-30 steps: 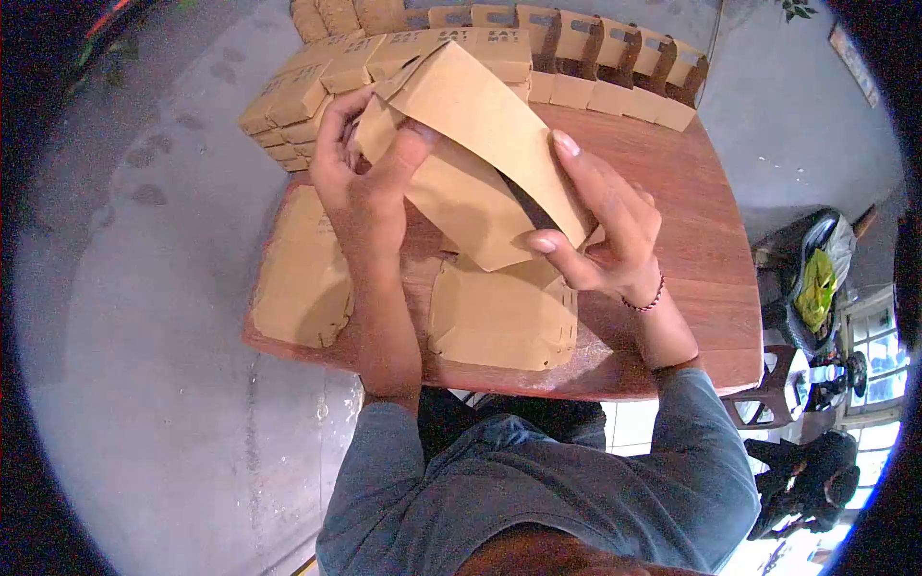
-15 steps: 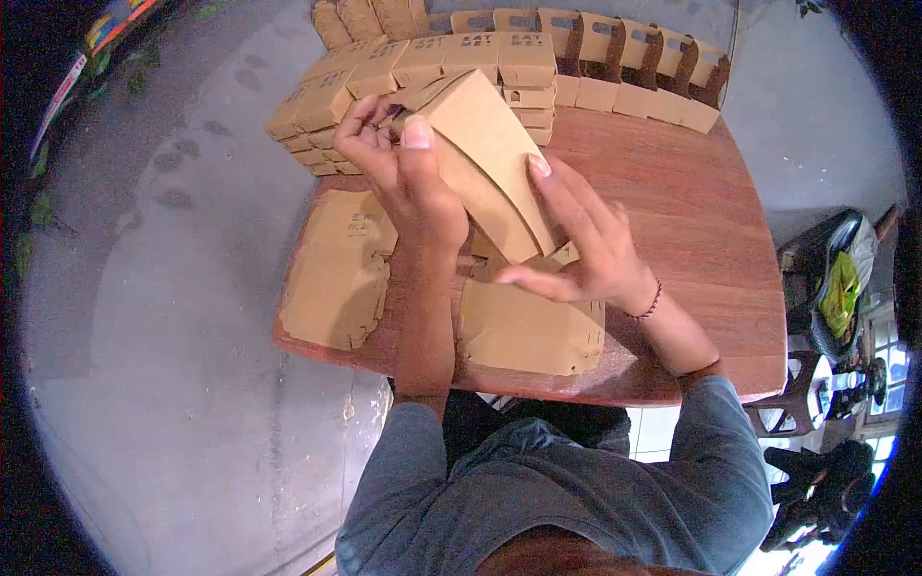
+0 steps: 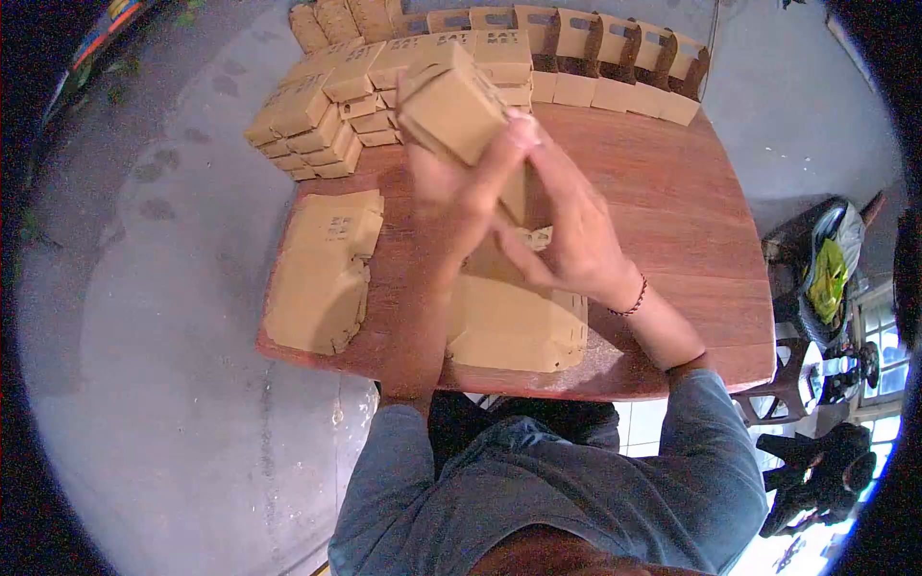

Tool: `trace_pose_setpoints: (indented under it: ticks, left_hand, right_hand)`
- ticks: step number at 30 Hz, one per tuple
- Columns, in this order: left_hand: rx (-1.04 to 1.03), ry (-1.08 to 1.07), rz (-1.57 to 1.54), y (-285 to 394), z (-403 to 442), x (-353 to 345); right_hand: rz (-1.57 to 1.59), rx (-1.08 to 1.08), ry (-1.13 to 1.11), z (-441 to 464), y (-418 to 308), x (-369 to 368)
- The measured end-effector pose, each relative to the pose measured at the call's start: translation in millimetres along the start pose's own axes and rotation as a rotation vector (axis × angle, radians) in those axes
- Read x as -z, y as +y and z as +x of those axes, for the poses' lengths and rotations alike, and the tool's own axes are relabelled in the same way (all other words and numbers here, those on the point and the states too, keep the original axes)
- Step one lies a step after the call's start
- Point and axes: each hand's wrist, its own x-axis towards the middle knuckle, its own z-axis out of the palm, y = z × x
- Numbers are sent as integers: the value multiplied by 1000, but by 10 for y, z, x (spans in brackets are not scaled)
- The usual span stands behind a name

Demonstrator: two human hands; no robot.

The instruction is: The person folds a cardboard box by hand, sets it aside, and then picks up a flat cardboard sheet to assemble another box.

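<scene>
A small brown cardboard box is held tilted above the table. My left hand, smeared by motion, is closed around its left side and underside, with the thumb across its lower face. The right hand has its fingers stretched out, fingertips against the box's right edge near my left thumb, and its own thumb spread apart below. Under my hands lies a flat, unfolded cardboard box blank. Another flat blank with printed lettering lies to the left of my left forearm. The box's underside is hidden.
Stacked folded boxes, some printed "EAT ME!", stand at the table's back left. A row of open-topped cardboard carriers with handle holes runs along the back edge. The wooden table extends right, towards a chair and a bag.
The box has turned so that one end faces me, and it has shifted up and left. My left thumb has swung across it to the right; the right hand has moved slightly left.
</scene>
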Motion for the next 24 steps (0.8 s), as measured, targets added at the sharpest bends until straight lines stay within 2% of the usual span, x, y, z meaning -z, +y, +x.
trace_pose_setpoints:
  ticks: [2,4,6,8,9,11,12,14,16,17,19,20,23,24]
  left_hand:
    - [37,72,1,45,-7,77]
    - [77,136,3,67,-16,194]
    - [59,176,-153,62,-22,298]
    - [72,127,-172,70,-49,283]
    - [81,85,-184,86,-59,281]
    - [148,-52,-60,128,-61,270]
    - [174,-62,-41,150,-51,255]
    - [200,-68,-29,182,-6,257]
    - [318,-136,170,198,82,288]
    - [319,-133,164,137,115,324]
    - [170,5,384,-21,148,429]
    - [198,-56,380,72,173,502]
    - [195,-43,418,226,123,641]
    - [196,-45,412,275,100,663]
  right_hand:
    - [62,11,-111,65,-66,106]
    - [139,-42,-60,48,-4,139]
    - [214,-88,-5,35,39,145]
    - [508,-496,-72,36,36,97]
    - [503,-495,-73,64,5,113]
    - [903,-733,-168,143,-76,148]
    - [950,-731,-118,111,-44,84]
    - [966,-771,-95,90,52,19]
    - [941,-840,-58,140,150,36]
    - [936,-843,-64,159,244,54]
    - [898,-901,98,137,537,84]
    - [862,-942,161,104,741,111]
    - [614,-1056,294,-35,1293,193]
    - [518,-1135,265,-145,1533,204]
